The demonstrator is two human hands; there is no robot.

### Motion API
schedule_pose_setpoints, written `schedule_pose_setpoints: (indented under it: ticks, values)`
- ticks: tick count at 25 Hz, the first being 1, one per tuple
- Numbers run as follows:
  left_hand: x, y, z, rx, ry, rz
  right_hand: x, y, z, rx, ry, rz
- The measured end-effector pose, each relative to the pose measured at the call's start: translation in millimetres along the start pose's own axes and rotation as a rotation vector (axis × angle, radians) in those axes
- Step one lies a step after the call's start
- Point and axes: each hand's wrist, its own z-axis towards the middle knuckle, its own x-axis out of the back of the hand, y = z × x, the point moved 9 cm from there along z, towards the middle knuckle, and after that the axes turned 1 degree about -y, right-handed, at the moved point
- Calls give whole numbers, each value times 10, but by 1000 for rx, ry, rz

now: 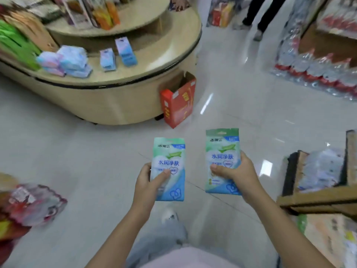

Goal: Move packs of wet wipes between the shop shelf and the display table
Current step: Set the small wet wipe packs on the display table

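Two green wipe packs (170,151) — two upright blue packs (126,53) on the table (154,68) — one red carton (177,105).

Open floor (241,97) is seen beyond the fingers (245,158); ahead-left, passage is blocked by display table (108,101) and red carton (178,105).

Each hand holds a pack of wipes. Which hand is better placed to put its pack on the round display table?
Left, probably: the left hand and its pack are nearer the display table, which stands ahead on the left; the right hand is farther.
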Motion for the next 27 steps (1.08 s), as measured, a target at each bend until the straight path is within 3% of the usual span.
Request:
schedule_pose_setpoints:
  ticks: [5,13,24,27]
  values:
    - [515,630,834,-36,90,-31,-704,-136,677,-72,-63,7]
    - [450,1296,2368,-30,149,-107,-1258,-337,2152,-156,-148,-39]
    - [184,1990,4437,49,283,-148,-2597,-1789,4569,-163,-467,48]
    - [223,2257,4976,31,311,-147,-3057,-1934,5023,-162,-428,47]
